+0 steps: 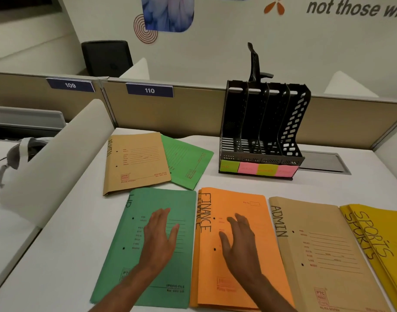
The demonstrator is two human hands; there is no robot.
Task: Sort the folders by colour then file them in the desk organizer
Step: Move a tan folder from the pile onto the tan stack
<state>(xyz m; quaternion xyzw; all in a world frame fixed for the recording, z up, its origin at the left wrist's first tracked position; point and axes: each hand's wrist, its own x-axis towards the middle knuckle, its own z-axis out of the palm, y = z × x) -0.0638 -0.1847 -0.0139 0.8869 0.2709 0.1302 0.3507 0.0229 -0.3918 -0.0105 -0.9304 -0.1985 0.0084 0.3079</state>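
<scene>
A green folder (184, 262) marked HR lies flat at the near left, and my left hand (161, 235) rests open on it. Beside it lies an orange stack (267, 251) marked FINANCE, under my open right hand (238, 239). Further right are a brown ADMIN folder (321, 251) and two yellow SPORTS folders (382, 242). Behind them lie a second brown folder (136, 163) overlapping a second green folder (190, 163). The black desk organizer (262, 129) stands at the back right, its slots holding nothing, with green and pink sticky labels along its base.
A low beige partition (193, 109) with plates 109 and 110 bounds the back of the white desk (69, 233). A white divider (55, 158) rises on the left, with cables beyond it. A grey cable hatch (321, 163) sits right of the organizer.
</scene>
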